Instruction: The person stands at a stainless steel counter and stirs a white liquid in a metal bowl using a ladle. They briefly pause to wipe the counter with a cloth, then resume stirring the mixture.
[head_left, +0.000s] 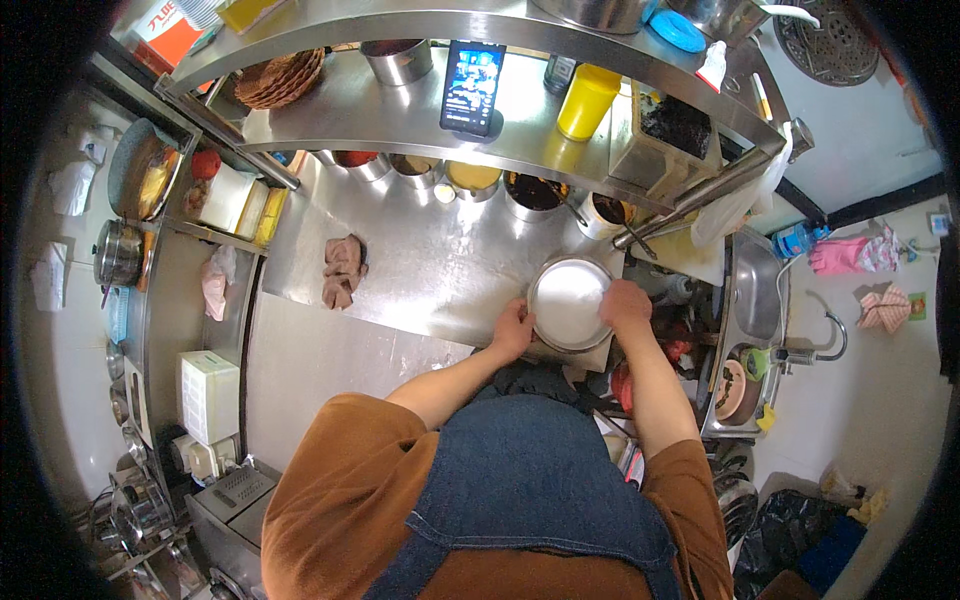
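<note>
A round metal pan (573, 303) with a bright, pale inside is in front of me, at the right front of the steel worktop (427, 232). My left hand (514, 328) grips its left rim, thumb on top. On the opposite side, my right hand (628, 304) is closed over the rim and slightly blurred; its fingertips are hidden. Behind the pan stand a white tub (598, 222) of dark sauce with a ladle and a steel pot (531, 202) of dark sauce with a spoon.
A crumpled brown cloth (343, 271) lies on the worktop's left. Pots of yellow (474, 180) and red (363, 164) contents line the back. The shelf above bears a lit phone (472, 88) and a yellow container (589, 103). At right is a sink (754, 292); at left, a side shelf (176, 300).
</note>
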